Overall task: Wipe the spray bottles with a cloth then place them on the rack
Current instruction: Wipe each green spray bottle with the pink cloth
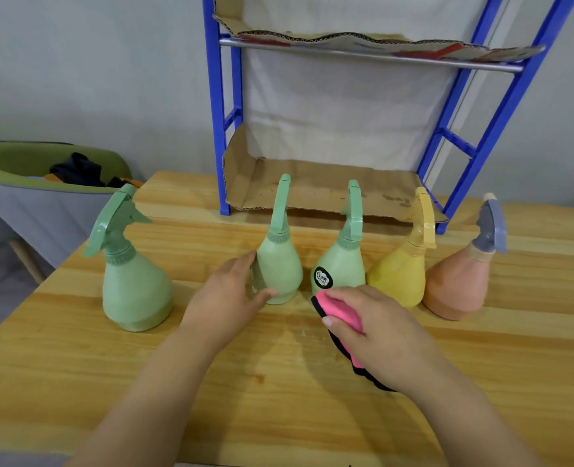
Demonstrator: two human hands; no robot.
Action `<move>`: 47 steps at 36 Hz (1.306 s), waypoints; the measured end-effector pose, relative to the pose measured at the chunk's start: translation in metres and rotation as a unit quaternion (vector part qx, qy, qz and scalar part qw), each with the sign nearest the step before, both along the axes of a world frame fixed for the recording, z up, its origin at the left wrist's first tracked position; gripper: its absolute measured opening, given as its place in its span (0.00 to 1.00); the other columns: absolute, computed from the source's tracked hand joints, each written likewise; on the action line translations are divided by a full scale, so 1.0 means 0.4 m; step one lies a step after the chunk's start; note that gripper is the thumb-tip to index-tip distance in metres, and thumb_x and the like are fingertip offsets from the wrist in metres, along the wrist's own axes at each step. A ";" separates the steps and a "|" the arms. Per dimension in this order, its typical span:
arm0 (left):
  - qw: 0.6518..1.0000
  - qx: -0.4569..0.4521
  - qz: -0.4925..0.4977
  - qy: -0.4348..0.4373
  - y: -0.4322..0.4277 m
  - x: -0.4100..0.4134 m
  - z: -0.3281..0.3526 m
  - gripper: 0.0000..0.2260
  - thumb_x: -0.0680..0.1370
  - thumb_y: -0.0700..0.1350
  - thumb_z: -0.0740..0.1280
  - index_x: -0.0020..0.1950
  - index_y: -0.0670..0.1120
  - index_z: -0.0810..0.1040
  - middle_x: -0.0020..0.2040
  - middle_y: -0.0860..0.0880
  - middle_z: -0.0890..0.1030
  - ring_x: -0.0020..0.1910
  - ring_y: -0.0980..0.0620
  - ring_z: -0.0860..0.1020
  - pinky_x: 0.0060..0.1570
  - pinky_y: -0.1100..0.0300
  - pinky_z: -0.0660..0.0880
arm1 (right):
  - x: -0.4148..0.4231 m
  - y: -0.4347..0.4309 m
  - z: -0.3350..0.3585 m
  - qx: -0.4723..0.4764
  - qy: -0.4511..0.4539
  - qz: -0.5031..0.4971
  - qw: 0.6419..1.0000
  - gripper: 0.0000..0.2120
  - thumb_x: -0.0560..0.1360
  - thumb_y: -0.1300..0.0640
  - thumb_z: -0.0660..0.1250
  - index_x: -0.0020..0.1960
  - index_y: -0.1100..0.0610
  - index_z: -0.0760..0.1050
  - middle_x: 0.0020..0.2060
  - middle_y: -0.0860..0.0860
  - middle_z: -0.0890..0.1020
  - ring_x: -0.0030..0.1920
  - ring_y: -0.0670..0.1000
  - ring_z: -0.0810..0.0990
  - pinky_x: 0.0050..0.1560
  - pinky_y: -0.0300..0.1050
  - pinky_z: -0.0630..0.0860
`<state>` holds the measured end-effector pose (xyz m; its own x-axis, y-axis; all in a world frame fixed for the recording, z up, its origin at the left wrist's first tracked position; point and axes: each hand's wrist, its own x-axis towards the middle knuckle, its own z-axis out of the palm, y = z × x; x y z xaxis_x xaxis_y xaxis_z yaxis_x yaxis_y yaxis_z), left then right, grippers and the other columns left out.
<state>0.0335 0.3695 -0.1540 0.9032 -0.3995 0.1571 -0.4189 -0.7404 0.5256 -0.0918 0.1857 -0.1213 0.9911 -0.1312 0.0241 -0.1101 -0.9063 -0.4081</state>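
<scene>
— What's out on the wooden surface?

— Five spray bottles standing upright in a row. From the left: a green bottle off on its own, a second green bottle, a labelled green bottle with a black sticker, a yellow bottle, and an orange bottle with a grey-blue trigger. The last three stand close together.

— And the hands?

— The left hand is on the second green bottle, fingers along its left side and thumb curled across the front of its base. The bottle stands on the surface.

— The right?

— The right hand grips a pink cloth with a black edge, bunched under the fingers, just in front of the labelled green bottle.

— Where's the rack?

— The blue rack stands at the back of the surface, right behind the row, its shelves lined with cardboard. A green chair sits off to the left
</scene>
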 end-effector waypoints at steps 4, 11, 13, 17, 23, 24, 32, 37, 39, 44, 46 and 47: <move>0.999 0.044 0.012 -0.014 0.056 -0.035 -0.003 0.23 0.74 0.60 0.65 0.67 0.54 0.71 0.59 0.53 0.78 0.54 0.53 0.78 0.50 0.54 0.78 | 0.010 0.021 0.003 -0.014 0.020 0.010 1.000 0.19 0.78 0.42 0.60 0.69 0.40 0.65 0.59 0.41 0.73 0.56 0.47 0.74 0.55 0.45 0.74; 0.998 -0.017 0.067 0.000 0.172 -0.096 -0.022 0.16 0.73 0.58 0.68 0.56 0.51 0.80 0.48 0.56 0.81 0.45 0.58 0.79 0.45 0.57 0.78 | 0.031 0.077 -0.001 -0.024 0.035 0.038 0.998 0.18 0.78 0.42 0.59 0.68 0.40 0.66 0.58 0.41 0.73 0.51 0.45 0.76 0.52 0.44 0.76; 0.994 -0.052 0.092 0.007 0.204 -0.110 -0.023 0.12 0.73 0.56 0.70 0.51 0.50 0.81 0.43 0.57 0.81 0.42 0.60 0.79 0.42 0.57 0.78 | 0.039 0.097 -0.005 -0.025 0.036 0.050 0.998 0.18 0.78 0.42 0.59 0.68 0.39 0.66 0.57 0.41 0.74 0.51 0.45 0.75 0.51 0.44 0.76; 0.979 -0.123 0.163 -0.019 0.261 -0.116 -0.019 0.05 0.73 0.51 0.71 0.43 0.51 0.82 0.36 0.58 0.81 0.38 0.64 0.78 0.35 0.66 0.74 | 0.058 0.136 -0.006 -0.029 0.035 0.068 0.997 0.19 0.78 0.42 0.59 0.68 0.39 0.66 0.59 0.39 0.73 0.51 0.43 0.72 0.48 0.40 0.72; 0.946 -0.197 0.246 -0.072 0.315 -0.057 0.006 0.11 0.73 0.51 0.71 0.48 0.47 0.75 0.45 0.52 0.77 0.44 0.53 0.76 0.41 0.56 0.75 | 0.089 0.187 0.010 -0.036 0.035 0.091 0.995 0.19 0.78 0.41 0.59 0.68 0.40 0.66 0.56 0.41 0.74 0.53 0.46 0.75 0.53 0.45 0.75; 0.943 -0.201 0.252 -0.078 0.321 -0.047 0.013 0.13 0.72 0.51 0.72 0.50 0.47 0.74 0.47 0.51 0.75 0.47 0.52 0.75 0.45 0.52 0.76 | 0.093 0.193 0.013 -0.038 0.033 0.093 0.994 0.19 0.78 0.41 0.59 0.68 0.40 0.66 0.56 0.41 0.74 0.53 0.46 0.75 0.52 0.45 0.75; 0.955 -0.209 0.207 -0.040 0.312 -0.002 0.059 0.26 0.75 0.55 0.68 0.70 0.51 0.67 0.63 0.54 0.73 0.62 0.49 0.73 0.57 0.50 0.73 | 0.106 0.216 0.021 -0.026 0.016 0.099 0.995 0.22 0.76 0.35 0.57 0.68 0.39 0.65 0.58 0.39 0.74 0.54 0.45 0.75 0.54 0.43 0.75; 0.946 -0.257 0.193 -0.040 0.295 -0.001 0.055 0.18 0.76 0.50 0.68 0.65 0.50 0.73 0.55 0.55 0.78 0.55 0.53 0.76 0.45 0.65 0.69 | 0.091 0.201 0.013 -0.015 0.017 0.093 0.995 0.23 0.76 0.34 0.57 0.69 0.38 0.65 0.59 0.38 0.74 0.56 0.44 0.74 0.56 0.43 0.74; 0.943 -0.270 0.192 -0.043 0.288 -0.007 0.055 0.17 0.75 0.49 0.69 0.63 0.50 0.75 0.54 0.55 0.79 0.53 0.53 0.77 0.46 0.64 0.71 | 0.082 0.193 0.008 -0.008 0.016 0.091 0.996 0.23 0.75 0.35 0.58 0.68 0.39 0.66 0.58 0.38 0.74 0.56 0.44 0.73 0.56 0.43 0.73; 0.939 -0.299 0.171 -0.026 0.260 -0.047 0.062 0.14 0.73 0.48 0.72 0.58 0.53 0.77 0.50 0.58 0.80 0.50 0.56 0.78 0.49 0.59 0.75 | 0.060 0.167 0.001 0.014 0.006 0.080 0.997 0.22 0.75 0.35 0.59 0.68 0.38 0.67 0.57 0.36 0.74 0.55 0.42 0.73 0.56 0.43 0.74; 0.939 -0.308 0.152 -0.028 0.242 -0.068 0.068 0.13 0.72 0.48 0.73 0.54 0.56 0.77 0.47 0.63 0.80 0.48 0.62 0.78 0.47 0.65 0.74 | 0.049 0.155 0.002 0.026 -0.002 0.073 0.997 0.21 0.75 0.37 0.59 0.68 0.38 0.67 0.58 0.35 0.74 0.56 0.41 0.73 0.57 0.42 0.73; 0.939 -0.312 0.142 -0.028 0.231 -0.080 0.072 0.12 0.71 0.47 0.73 0.52 0.58 0.77 0.46 0.65 0.80 0.48 0.65 0.77 0.46 0.67 0.72 | 0.043 0.149 0.002 0.034 -0.006 0.069 0.997 0.21 0.76 0.37 0.60 0.68 0.38 0.68 0.58 0.35 0.74 0.56 0.40 0.73 0.57 0.40 0.72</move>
